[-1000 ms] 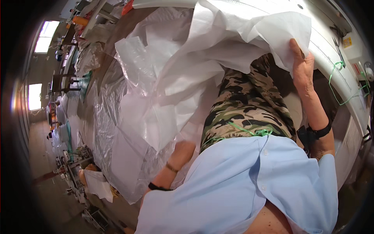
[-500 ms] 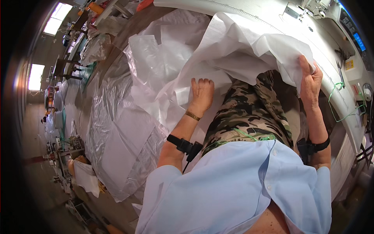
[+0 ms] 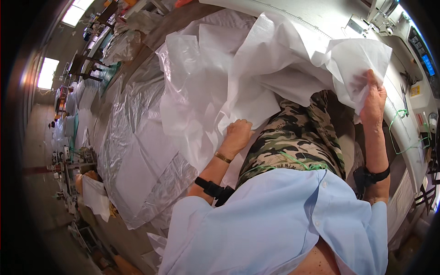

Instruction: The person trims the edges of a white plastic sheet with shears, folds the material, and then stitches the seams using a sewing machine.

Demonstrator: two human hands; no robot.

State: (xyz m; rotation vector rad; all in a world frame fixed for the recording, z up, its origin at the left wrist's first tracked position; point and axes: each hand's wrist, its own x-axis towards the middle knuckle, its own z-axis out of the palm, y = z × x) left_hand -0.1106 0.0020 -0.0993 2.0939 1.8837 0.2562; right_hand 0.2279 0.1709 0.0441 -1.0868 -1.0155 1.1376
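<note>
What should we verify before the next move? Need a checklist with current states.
1. Right hand gripping the white sheet: ok, thumb over its right end.
2. Left hand gripping the white sheet: cannot tell; the hand is curled at it, contact hidden.
3. White sheet smooth: not ok, folded and creased.
4. Green string apart from right hand: ok, loops to its right.
5. Control display lit: ok, glows blue.

White sheet (image 3: 266, 59), camouflage trousers (image 3: 293, 133), perhaps greyish floor (image 3: 39, 137)
</note>
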